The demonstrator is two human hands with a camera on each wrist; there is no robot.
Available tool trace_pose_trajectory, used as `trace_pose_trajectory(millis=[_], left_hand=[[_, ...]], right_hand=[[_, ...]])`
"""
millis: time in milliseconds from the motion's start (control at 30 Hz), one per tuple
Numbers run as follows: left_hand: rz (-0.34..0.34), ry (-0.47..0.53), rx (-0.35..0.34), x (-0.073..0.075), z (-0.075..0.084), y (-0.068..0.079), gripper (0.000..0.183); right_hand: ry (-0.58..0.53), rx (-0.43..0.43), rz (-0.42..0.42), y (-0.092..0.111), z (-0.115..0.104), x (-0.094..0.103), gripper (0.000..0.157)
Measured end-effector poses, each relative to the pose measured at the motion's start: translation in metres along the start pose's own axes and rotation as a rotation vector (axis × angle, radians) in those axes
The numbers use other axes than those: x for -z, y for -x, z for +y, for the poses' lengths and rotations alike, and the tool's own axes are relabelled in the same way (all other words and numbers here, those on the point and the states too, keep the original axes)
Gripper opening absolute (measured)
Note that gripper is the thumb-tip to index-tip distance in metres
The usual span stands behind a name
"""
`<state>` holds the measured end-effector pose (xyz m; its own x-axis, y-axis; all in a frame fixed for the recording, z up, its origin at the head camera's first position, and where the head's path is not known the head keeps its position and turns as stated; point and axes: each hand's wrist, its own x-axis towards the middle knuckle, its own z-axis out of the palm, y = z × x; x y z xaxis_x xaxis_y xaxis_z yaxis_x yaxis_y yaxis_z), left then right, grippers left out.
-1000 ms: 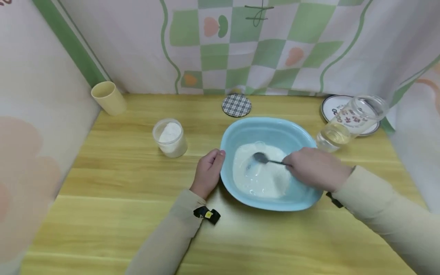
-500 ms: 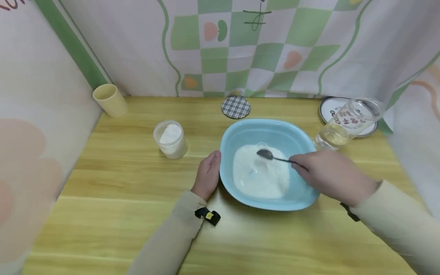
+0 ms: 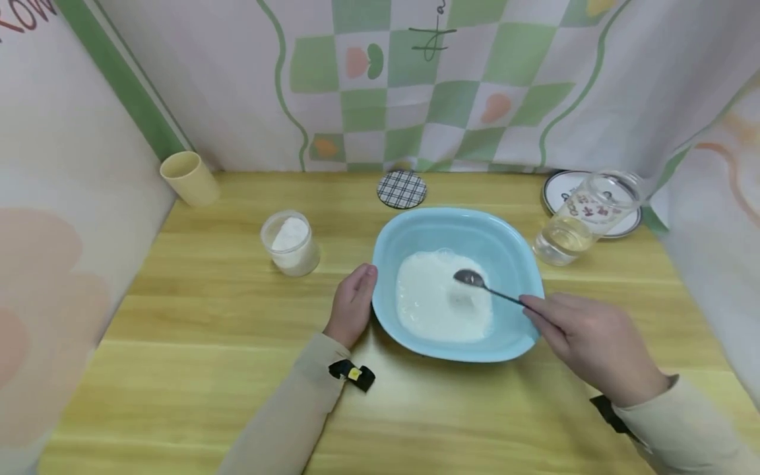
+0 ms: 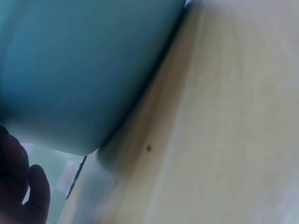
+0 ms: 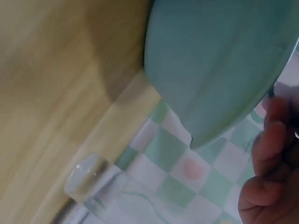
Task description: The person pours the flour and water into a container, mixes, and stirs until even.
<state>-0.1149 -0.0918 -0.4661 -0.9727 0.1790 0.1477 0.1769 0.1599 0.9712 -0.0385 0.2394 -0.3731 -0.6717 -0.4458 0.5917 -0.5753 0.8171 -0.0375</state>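
Note:
A light blue basin (image 3: pixel 451 221) stands on the table with white liquid (image 3: pixel 433 297) in its bottom. My left hand (image 3: pixel 350 303) holds the basin's left side, thumb at the rim; its fingers show beside the outer wall in the left wrist view. On the other side, my right hand (image 3: pixel 594 343) pinches the handle of a dark metal spoon (image 3: pixel 471 278). The handle crosses over the right rim, and the spoon's bowl hangs just above the white liquid. In the right wrist view the curled fingers (image 5: pixel 271 149) are near the rim, and most of the spoon is hidden.
Left of the basin stands a clear tub (image 3: pixel 292 247) of white powder, with a yellow cup (image 3: pixel 191 179) farther back. A checked coaster (image 3: pixel 402 190) lies behind the basin. At right, a glass jar (image 3: pixel 578 227) of clear liquid stands before a plate (image 3: pixel 558 188).
The spoon has come up out of the white liquid, and my right hand has drawn back right and toward me. My left hand stays at the basin's left side.

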Motion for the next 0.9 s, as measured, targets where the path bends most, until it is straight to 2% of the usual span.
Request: trace_pose_trajectory(millis=[67,167,233,300,400,467,600,667,733,900], left_hand=[[0.012,0.009,-0.012,0.000,-0.001,0.000,0.042],[0.020,0.025,-0.031,0.000,-0.002,0.001,0.040],[0.028,0.030,-0.039,-0.001,-0.002,0.001,0.039],[0.035,0.041,-0.044,0.000,-0.002,0.002,0.038],[0.041,0.069,-0.047,0.000,-0.001,0.003,0.039],[0.042,0.089,-0.043,0.001,-0.002,0.002,0.041],[0.050,0.103,-0.036,0.003,-0.004,0.002,0.047],[0.057,0.102,-0.033,0.004,-0.004,0.002,0.050],[0.060,0.105,-0.038,0.005,-0.005,0.001,0.052],[0.064,0.128,-0.050,0.004,-0.007,-0.001,0.051]], right_hand=[[-0.021,-0.046,-0.015,0.004,0.000,0.001,0.059],[-0.088,-0.141,0.058,0.005,0.000,0.010,0.044],[-0.193,-0.227,0.064,0.002,-0.002,0.018,0.027],[-0.346,-0.354,0.051,-0.002,-0.006,0.026,0.018],[-0.513,-0.541,0.025,-0.009,-0.009,0.037,0.017],[-0.567,-0.603,0.020,-0.014,-0.010,0.041,0.016],[-0.558,-0.602,0.030,-0.020,-0.009,0.044,0.016],[-0.538,-0.566,0.054,-0.022,-0.009,0.045,0.017],[-0.514,-0.519,0.093,-0.024,-0.010,0.045,0.018],[-0.490,-0.308,0.229,-0.022,-0.009,0.033,0.018]])
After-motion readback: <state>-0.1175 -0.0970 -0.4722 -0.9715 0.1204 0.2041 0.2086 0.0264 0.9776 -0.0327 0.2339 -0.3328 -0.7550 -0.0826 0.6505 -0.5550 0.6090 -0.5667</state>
